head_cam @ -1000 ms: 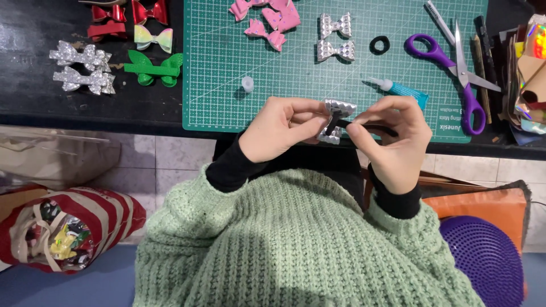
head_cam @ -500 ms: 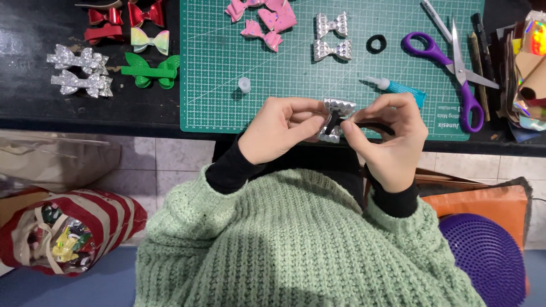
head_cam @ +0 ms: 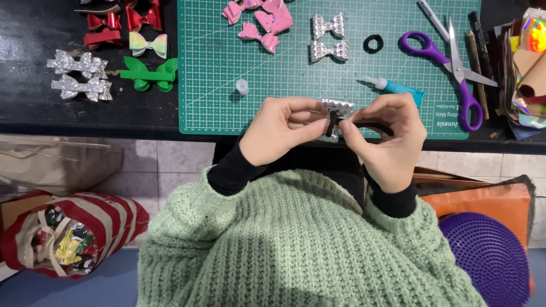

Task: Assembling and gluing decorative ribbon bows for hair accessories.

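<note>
My left hand and my right hand both pinch a small silver studded bow over the near edge of the green cutting mat. A black elastic band runs across the bow's middle and out between my right fingers. The bow's lower half is hidden by my thumbs. A glue tube with a white nozzle lies just beyond my right hand, and its small white cap stands beyond my left hand.
Two finished silver bows, pink bows and a black hair tie lie on the mat. Purple scissors sit at right by paper scraps. Green, red and glitter bows lie left. A striped bag is below.
My hands have stayed in place, with only small finger movements on the bow and band. The view has shifted slightly.
</note>
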